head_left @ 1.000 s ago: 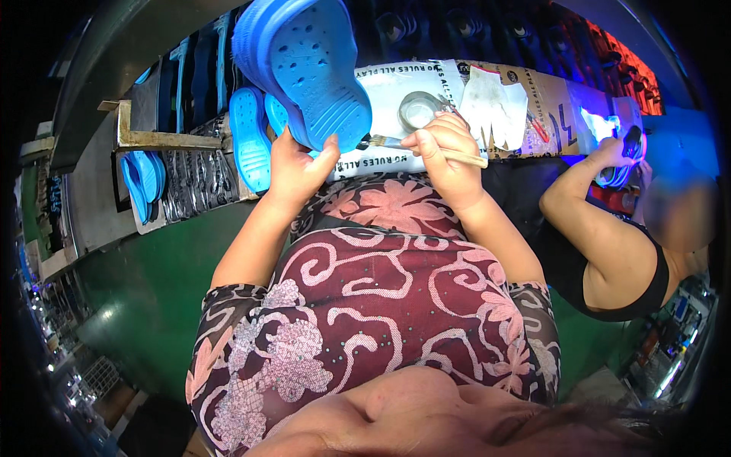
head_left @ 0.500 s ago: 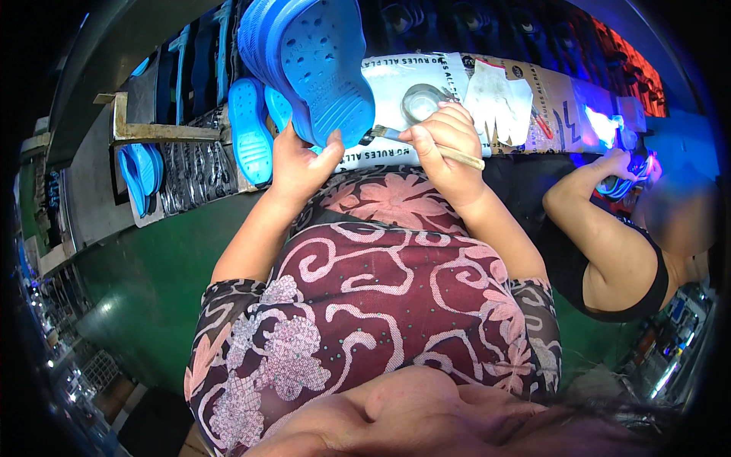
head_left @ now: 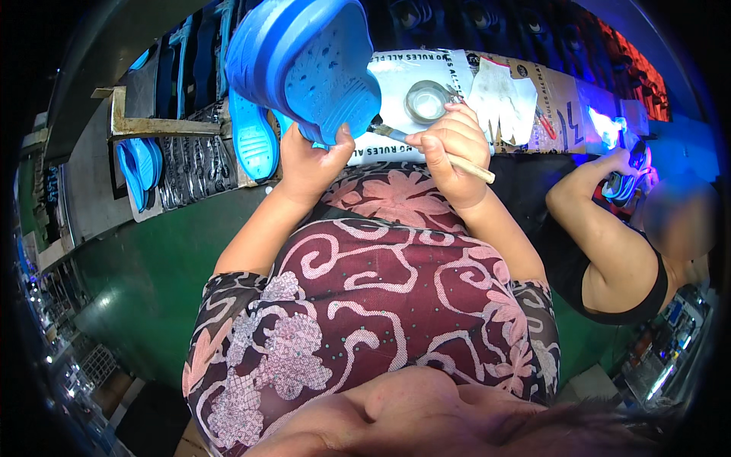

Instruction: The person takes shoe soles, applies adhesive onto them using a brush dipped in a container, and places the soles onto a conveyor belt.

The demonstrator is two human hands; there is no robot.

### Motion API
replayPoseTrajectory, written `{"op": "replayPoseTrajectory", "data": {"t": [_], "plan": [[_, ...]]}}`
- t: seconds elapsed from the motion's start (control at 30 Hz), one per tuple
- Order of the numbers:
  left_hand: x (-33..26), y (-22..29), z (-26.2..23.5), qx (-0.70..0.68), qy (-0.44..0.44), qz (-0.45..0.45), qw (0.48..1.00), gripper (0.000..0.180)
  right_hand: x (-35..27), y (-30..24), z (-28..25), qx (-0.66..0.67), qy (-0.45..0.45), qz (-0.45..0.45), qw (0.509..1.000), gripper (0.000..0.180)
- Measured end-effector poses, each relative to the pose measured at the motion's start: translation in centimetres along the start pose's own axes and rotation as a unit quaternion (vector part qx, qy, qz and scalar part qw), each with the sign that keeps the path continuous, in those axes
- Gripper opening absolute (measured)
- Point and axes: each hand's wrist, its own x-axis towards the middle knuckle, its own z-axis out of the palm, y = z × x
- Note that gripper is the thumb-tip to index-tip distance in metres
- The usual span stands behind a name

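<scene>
My left hand (head_left: 316, 156) grips the heel end of a thick stack of blue shoe insoles (head_left: 312, 68), thumb on the top one. The stack is tilted up, and its top face shows small holes and a ribbed, wet-looking heel. In my right hand (head_left: 457, 152) is a paintbrush (head_left: 396, 135) with a pale wooden handle, pinched between thumb and fingers. Its dark bristles point left, close to the right edge of the heel; whether they touch cannot be told. Just beyond my right fingers stands a round clear bowl (head_left: 409, 103) with pale contents.
One blue insole (head_left: 253, 145) lies on the bench left of the stack, and more insoles (head_left: 141, 171) rest farther left by a metal bracket (head_left: 167, 127). White gloves (head_left: 502, 99) lie on cardboard (head_left: 560, 95). To the right, a person (head_left: 609, 236) handles blue pieces under bright light.
The insole stack has tipped, with its heel shifted slightly right and its far end left. My right hand and the brush have moved a little right and down.
</scene>
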Motion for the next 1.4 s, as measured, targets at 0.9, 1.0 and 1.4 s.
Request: {"op": "replayPoseTrajectory", "data": {"t": [0.9, 1.0, 1.4], "plan": [[0.7, -0.2, -0.7, 0.124, -0.122, 0.075, 0.982, 0.046, 0.9, -0.1, 0.2, -0.046, 0.017, -0.037, 0.998, 0.019], [1.3, 0.3, -0.3, 0.108, -0.082, 0.091, 0.987, 0.043, 0.7, 0.1, -0.8, -0.08, 0.017, -0.043, 0.996, 0.017], [7.2, 11.9, -1.6, -0.298, -0.271, -0.188, 0.896, 0.056, -4.9, 2.0, -4.8, -0.073, 0.142, 0.1, 0.982, 0.02]]}}
